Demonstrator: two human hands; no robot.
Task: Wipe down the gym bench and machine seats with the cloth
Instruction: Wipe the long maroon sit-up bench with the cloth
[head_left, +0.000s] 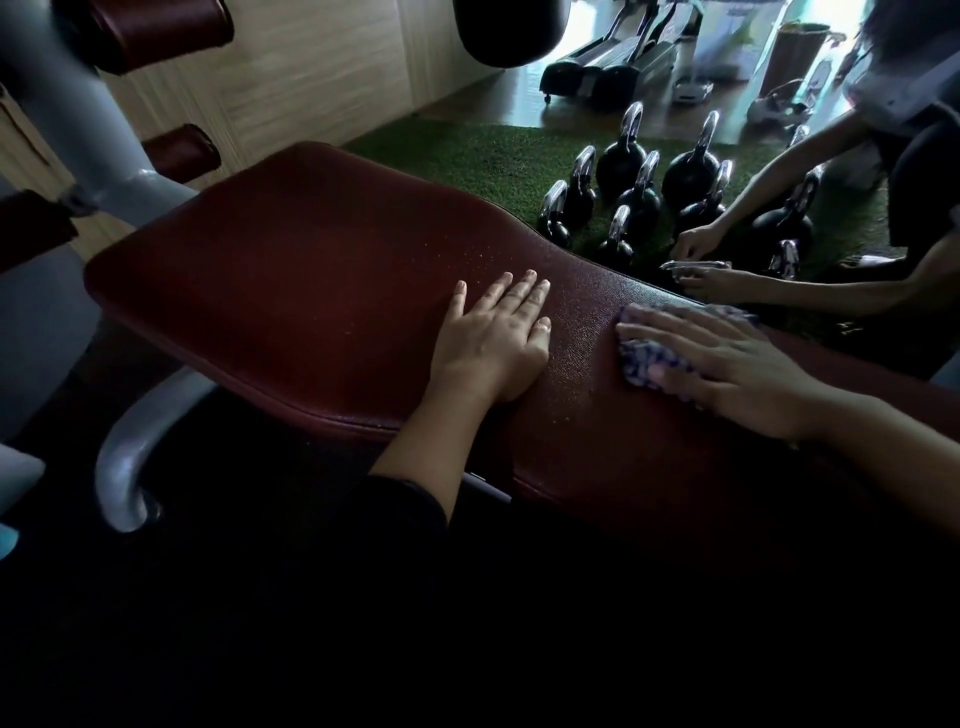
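The right hand (727, 364) lies flat with fingers spread over the cloth (649, 358), pressing it onto the bench pad (291, 270); the cloth is bunched under the palm and fingers, a blue-and-white checked fabric, soft and crumpled. The left hand (493, 338) rests just to its left, open, palm down on the bare pad, fingers straight and pointing away from the person.

The pad's long axis runs from the right hand leftward and away, widening past the left hand into a broad rounded end. Most of the unwiped-looking surface therefore lies left of and beyond the cloth, and the right hand is the one placed to sweep it; the left hand sits in that path and would likely need to lift. The pad is dark red pebbled vinyl, beaded with fine droplets around the left hand.

A curved grey metal tube (130, 457) sits below the pad's near edge. Beyond the hands, black kettlebells (623, 171) with chrome handles stand on green turf (467, 156), where another person's hands (701, 260) work.
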